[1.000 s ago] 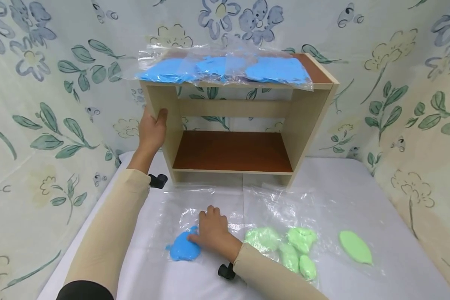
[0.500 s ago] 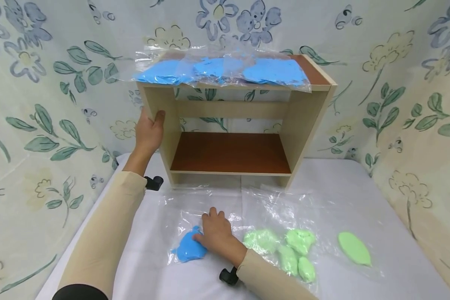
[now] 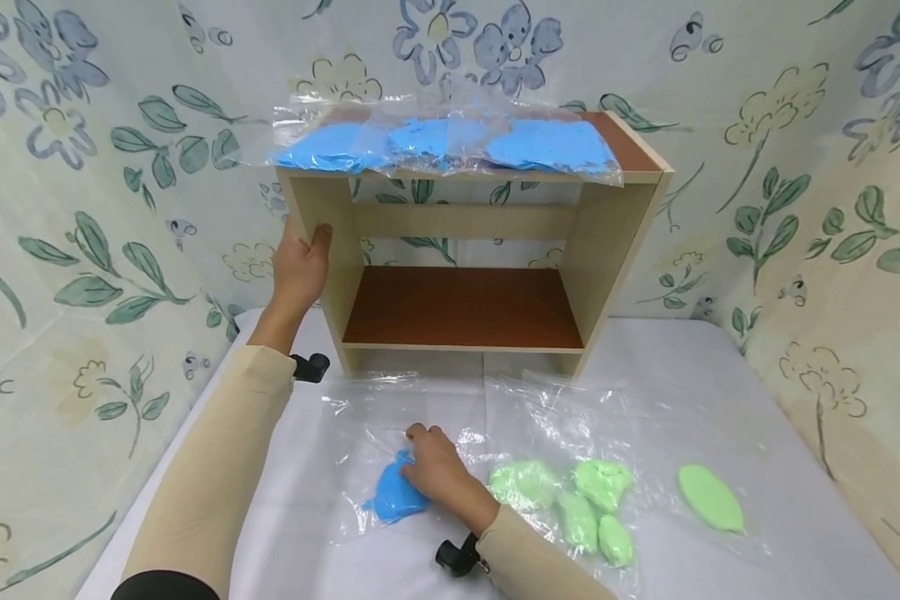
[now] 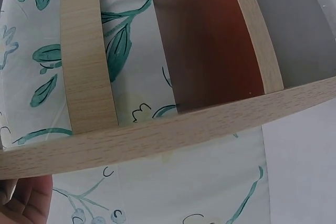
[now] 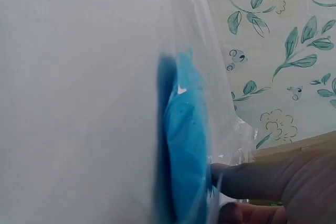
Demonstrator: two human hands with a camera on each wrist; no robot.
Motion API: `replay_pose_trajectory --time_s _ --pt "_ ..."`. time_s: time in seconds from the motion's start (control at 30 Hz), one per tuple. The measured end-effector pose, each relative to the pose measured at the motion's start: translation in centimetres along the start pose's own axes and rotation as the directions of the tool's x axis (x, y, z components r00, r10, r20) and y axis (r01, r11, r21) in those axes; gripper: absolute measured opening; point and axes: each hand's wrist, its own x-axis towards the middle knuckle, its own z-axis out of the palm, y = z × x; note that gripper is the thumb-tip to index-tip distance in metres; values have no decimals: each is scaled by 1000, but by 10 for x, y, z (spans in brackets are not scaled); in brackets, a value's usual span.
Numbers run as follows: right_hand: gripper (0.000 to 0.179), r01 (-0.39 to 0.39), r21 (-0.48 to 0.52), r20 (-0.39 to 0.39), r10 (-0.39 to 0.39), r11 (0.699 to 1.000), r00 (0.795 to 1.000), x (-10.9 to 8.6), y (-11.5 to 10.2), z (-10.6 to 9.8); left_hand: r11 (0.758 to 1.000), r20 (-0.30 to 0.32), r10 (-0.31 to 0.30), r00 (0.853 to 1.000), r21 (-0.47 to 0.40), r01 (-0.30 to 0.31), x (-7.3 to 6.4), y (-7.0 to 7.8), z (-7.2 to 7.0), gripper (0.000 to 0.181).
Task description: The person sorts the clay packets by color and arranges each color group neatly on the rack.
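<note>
– Head view: doing what?
– With left hand [image 3: 300,267], gripping shelf unit [image 3: 465,310] at nine o'clock; with right hand [image 3: 444,473], pinching bagged blue lump [image 3: 397,493] near six o'clock.
– Left wrist view?
– Curling fingers [image 4: 34,198] at eight o'clock, beyond wooden edge [image 4: 173,131].
– Right wrist view?
– Bulging at five o'clock; probably feeling light, soft, slippery; better holding under the lump, not by loose film [image 5: 223,114].
</note>
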Motion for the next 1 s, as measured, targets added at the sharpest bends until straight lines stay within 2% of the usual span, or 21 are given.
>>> replay_pose_trajectory --time_s 0.27,0.47,0.57,0.7,0.87,1.0 --pt "31 25 -136 -95 -38 990 995 -1 4 -1 1000 7 14 1000 -5 -14 0 2 0 53" --pt "9 67 -130 -115 -82 989 990 -1 7 -2 1000 18 7 1000 -23 -6 -1 1 -1 53" --pt "5 84 -70 -83 -90 994 992 0 11 -8 1000 10 3 1000 -31 -2 0 0 -1 52" --pt "9 71 98 -14 -70 993 997 2 18 -21 999 16 1 1000 -33 -1 1 -2 0 53" --pt "11 -16 295 50 1 955 999 3 28 -39 999 7 9 1000 -32 -9 1 -3 1 52" --pt "15 -31 375 30 22 926 999 5 34 -45 999 1 16 1000 -34 -16 2 -2 -1 52"
